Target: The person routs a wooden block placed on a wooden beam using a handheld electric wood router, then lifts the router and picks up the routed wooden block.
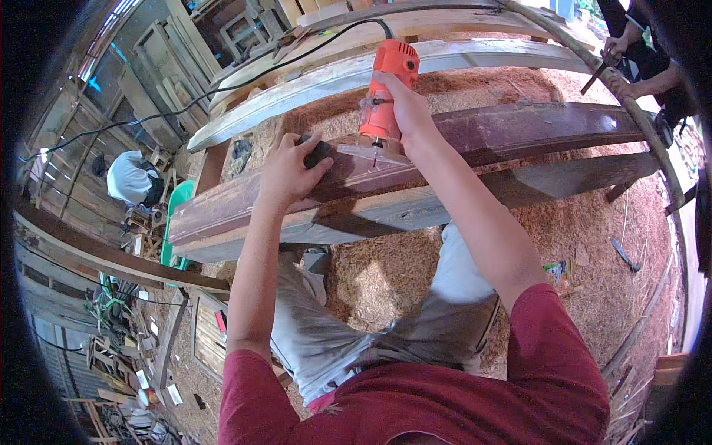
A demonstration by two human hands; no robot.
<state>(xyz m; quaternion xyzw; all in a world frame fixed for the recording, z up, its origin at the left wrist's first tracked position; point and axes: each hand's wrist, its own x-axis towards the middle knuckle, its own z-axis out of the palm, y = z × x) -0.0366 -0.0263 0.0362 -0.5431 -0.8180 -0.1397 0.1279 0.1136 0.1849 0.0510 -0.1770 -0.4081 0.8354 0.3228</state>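
Right hand (409, 111) is wrapped around the router (397, 62), which is sitting right over the maroon plank (523, 136). Left hand (291, 167) is pinching a block (319, 154) over that same plank, just left of the router.

Passage is offered along the maroon board (545, 132) rightward of the orange router (397, 63), up to the wooden pole (639, 115); leftward, blocked by left hand (291, 169) and dark object (318, 152). Far side crossed by black cable (210, 94).
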